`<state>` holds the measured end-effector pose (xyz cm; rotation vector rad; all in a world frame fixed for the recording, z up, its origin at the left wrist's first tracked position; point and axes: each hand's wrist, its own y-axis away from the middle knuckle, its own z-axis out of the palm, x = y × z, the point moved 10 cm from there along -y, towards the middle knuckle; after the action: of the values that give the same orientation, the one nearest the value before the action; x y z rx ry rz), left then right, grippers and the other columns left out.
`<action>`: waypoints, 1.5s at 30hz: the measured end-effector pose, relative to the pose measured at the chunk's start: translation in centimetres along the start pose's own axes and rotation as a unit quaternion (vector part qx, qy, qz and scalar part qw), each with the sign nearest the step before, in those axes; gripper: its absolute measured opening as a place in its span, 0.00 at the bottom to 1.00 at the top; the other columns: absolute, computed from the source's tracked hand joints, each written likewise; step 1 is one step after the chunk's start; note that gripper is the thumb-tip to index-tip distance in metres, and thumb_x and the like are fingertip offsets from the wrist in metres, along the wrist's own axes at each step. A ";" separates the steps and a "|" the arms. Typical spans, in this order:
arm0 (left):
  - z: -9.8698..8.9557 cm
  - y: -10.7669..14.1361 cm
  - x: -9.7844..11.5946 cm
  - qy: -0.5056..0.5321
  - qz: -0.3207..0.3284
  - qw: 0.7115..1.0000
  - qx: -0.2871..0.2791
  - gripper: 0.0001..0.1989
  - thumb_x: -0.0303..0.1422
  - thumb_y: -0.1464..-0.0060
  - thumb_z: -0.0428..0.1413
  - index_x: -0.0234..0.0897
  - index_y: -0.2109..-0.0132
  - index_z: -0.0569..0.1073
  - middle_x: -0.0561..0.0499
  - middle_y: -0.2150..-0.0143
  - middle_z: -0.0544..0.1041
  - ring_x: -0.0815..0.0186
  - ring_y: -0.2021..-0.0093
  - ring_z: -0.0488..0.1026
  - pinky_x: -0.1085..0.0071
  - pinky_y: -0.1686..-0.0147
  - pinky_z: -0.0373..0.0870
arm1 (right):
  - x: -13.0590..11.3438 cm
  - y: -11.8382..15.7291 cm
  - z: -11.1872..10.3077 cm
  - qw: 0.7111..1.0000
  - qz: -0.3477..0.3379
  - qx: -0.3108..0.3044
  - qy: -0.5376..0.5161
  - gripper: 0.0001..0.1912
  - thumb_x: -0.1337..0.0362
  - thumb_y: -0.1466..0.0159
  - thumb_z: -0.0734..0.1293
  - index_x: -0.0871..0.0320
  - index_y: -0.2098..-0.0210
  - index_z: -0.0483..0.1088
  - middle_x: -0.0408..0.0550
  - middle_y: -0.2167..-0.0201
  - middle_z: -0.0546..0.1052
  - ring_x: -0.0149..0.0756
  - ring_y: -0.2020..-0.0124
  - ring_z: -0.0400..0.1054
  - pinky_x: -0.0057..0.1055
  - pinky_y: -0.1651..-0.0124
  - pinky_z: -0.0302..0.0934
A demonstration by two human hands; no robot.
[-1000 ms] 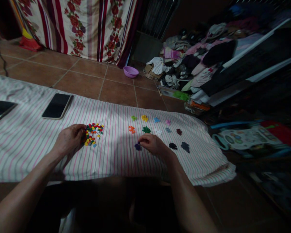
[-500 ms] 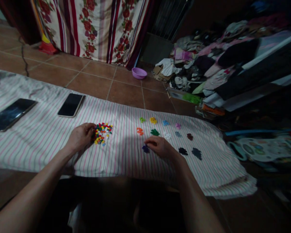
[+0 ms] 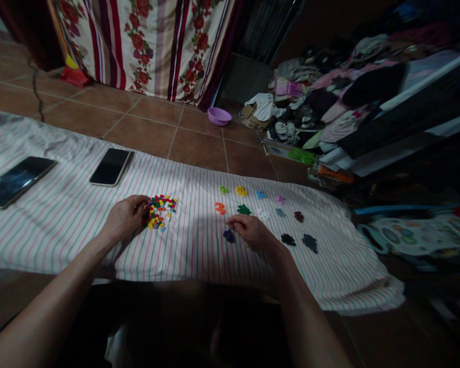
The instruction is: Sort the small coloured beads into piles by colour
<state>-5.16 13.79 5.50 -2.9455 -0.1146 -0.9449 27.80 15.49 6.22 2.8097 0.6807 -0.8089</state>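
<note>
In the head view, the right hand's (image 3: 251, 231) fingertips have eased off the purple pile (image 3: 229, 235) since a second ago and now hang just beyond it, drawn close together, though whether they pinch a piece I cannot tell. The left hand (image 3: 124, 217) touches the left edge of the mixed pile (image 3: 161, 208) on the striped cloth (image 3: 199, 245), its fingers bunched, their grip unclear. Neither pile shows a clear long axis, and single pieces are too small to tell their direction.
</note>
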 end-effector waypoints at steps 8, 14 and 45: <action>-0.9 0.2 0.1 -0.035 0.019 0.998 0.050 0.16 0.36 0.41 0.45 0.38 0.56 0.76 0.46 0.57 0.75 0.65 0.59 0.73 0.67 0.56 0.69 | -5.1 -2.2 0.8 0.975 -0.152 0.158 -0.029 0.14 0.71 0.36 0.58 0.57 0.59 0.74 0.50 0.63 0.78 0.36 0.60 0.73 0.34 0.55 0.67; 0.0 0.4 -0.4 -0.048 0.017 0.999 0.012 0.19 0.41 0.39 0.45 0.38 0.53 0.75 0.47 0.56 0.73 0.68 0.64 0.73 0.68 0.59 0.69 | -8.3 -3.9 5.6 0.969 -0.211 0.119 -0.053 0.14 0.72 0.34 0.59 0.56 0.57 0.74 0.49 0.63 0.75 0.35 0.61 0.71 0.33 0.57 0.67; -0.9 1.0 0.6 -0.031 0.097 0.995 -0.005 0.20 0.24 0.48 0.45 0.40 0.58 0.79 0.49 0.59 0.75 0.66 0.57 0.72 0.70 0.54 0.69 | -12.0 -7.1 9.1 0.984 -0.165 0.073 0.006 0.14 0.77 0.38 0.59 0.58 0.60 0.72 0.48 0.63 0.74 0.35 0.59 0.69 0.31 0.52 0.64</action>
<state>-5.12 12.76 6.58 -2.9278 0.1702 -0.8307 11.17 14.89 4.91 2.8716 1.1560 -0.9282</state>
